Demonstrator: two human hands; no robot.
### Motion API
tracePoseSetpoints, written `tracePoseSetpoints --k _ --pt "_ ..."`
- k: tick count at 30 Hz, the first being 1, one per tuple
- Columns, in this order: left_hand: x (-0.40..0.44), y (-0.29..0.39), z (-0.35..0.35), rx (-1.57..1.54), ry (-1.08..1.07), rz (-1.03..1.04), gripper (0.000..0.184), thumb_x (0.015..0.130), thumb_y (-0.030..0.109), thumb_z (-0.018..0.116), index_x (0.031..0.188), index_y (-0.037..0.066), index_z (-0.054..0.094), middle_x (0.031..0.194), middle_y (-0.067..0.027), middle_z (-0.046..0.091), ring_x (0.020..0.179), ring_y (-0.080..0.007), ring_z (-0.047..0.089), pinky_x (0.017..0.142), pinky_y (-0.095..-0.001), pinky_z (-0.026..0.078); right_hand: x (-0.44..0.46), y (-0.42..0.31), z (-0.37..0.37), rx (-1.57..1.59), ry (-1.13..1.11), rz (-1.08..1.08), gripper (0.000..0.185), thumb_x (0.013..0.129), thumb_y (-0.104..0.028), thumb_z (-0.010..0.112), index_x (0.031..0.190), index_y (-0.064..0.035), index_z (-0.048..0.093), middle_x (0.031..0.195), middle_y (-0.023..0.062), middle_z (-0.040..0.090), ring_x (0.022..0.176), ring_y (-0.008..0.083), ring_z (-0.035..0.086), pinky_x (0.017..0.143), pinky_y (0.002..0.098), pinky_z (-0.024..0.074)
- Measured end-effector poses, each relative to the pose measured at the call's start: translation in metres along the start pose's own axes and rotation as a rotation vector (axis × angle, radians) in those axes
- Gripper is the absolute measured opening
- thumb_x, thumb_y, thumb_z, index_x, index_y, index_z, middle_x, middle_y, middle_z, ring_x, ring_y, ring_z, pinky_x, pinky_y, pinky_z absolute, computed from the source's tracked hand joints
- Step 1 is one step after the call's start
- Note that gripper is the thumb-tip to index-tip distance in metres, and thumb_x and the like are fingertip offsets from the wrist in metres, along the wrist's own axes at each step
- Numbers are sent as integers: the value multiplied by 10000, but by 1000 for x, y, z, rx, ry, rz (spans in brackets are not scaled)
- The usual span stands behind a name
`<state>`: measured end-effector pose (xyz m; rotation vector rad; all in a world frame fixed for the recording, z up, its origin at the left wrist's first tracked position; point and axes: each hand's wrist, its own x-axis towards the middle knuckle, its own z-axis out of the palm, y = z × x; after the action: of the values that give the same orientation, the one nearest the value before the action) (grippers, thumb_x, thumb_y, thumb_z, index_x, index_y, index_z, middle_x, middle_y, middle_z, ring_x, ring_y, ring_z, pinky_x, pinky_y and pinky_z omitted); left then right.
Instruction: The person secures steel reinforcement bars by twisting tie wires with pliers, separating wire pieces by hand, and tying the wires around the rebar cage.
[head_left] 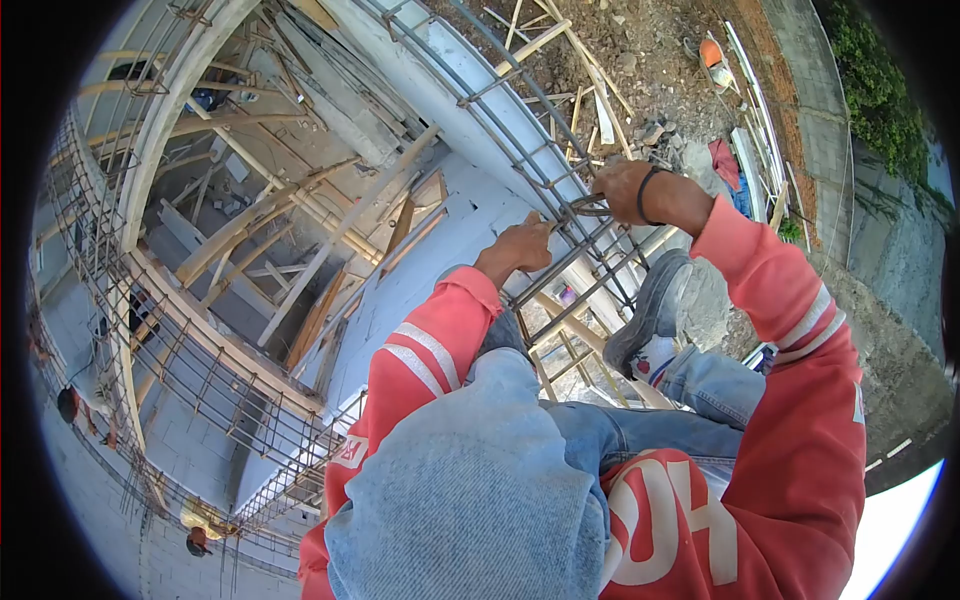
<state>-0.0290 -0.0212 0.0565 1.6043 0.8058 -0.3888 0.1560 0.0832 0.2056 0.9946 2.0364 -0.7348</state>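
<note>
My right hand (632,192), with a dark band at its wrist, is closed around the handles of a pliers-like metal tool (588,206). The tool's working end reaches the steel rebar cage (602,268) in front of me. Just to the left, my left hand (522,248) is closed at the cage's near-left bars, its fingertips pressed together close to the tool. Whatever those fingers pinch is too small to make out. Long bars of the cage run along the wall top toward the upper left, joined by square ties.
A shoe (650,312) rests beside the cage, high above the ground. Wooden props (290,215) fill the space below left. More rebar (240,385) follows the curved beam. Other people (198,541) are at lower left. A wheelbarrow (714,58) stands on the dirt.
</note>
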Motion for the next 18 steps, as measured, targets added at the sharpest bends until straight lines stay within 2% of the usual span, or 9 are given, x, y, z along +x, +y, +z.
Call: tracePoseSetpoints --k 3,4,5,6,9,12,15,16,18 --pt "-2 0 -1 -8 6 -10 688 809 136 556 1481 51 437 1384 -236 471 1233 -406 553 1024 -500 465 -9 -8 -26 96 -32 45 245 813 -110 652 1040 -47 718 943 194 697 920 373 683 835 449 544" --pt "-4 -1 1 -7 2 -9 688 809 136 556 1481 51 437 1384 -236 471 1233 -406 553 1024 -500 465 -11 -5 -23 94 58 21 258 811 -106 650 1054 -54 716 944 192 700 919 374 683 832 451 546" --pt "-6 -1 0 -7 52 16 551 824 143 542 1360 14 514 1369 -228 490 1226 -397 562 1013 -488 476 -12 -2 -22 88 153 -1 271 809 -102 647 1069 -61 713 945 190 704 918 375 683 829 452 548" --pt "-7 0 -2 -5 103 43 439 840 149 528 1239 -23 592 1353 -220 509 1218 -387 571 1001 -476 488 -4 -4 -4 126 26 75 281 813 -104 636 1081 -62 708 964 195 710 913 379 682 832 455 550" --pt "2 -7 -1 27 68 5 421 841 152 526 1213 -28 607 1350 -225 513 1228 -387 564 998 -472 487 -5 -14 -7 -60 -117 22 268 835 -121 610 1071 -60 722 1003 184 719 1011 349 667 852 438 550" --pt "-2 -6 0 32 121 34 394 837 148 531 1177 -30 620 1309 -241 561 1213 -396 580 983 -475 499 -16 -9 -27 168 38 58 243 841 -119 608 1045 -63 727 987 178 723 1035 336 667 850 442 550" --pt "5 -15 2 61 147 22 335 840 145 524 1094 -34 652 1200 -251 633 1155 -402 615 943 -482 518 -3 -11 7 113 -50 43 226 847 -112 603 1032 -65 724 984 181 722 1003 339 682 851 456 545" --pt "-1 -10 -7 81 159 35 335 840 145 524 1094 -34 652 1200 -251 633 1155 -402 615 943 -482 518 -9 -16 7 131 -50 24 228 821 -76 601 1007 21 691 968 245 717 977 376 696 869 441 547" --pt "-24 4 -31 -50 373 -308 260 859 136 543 998 -37 678 1119 -255 668 1094 -409 638 892 -495 528 -18 -6 -7 175 -39 35 233 854 -100 597 1052 -14 685 975 212 715 967 382 686 862 463 542"
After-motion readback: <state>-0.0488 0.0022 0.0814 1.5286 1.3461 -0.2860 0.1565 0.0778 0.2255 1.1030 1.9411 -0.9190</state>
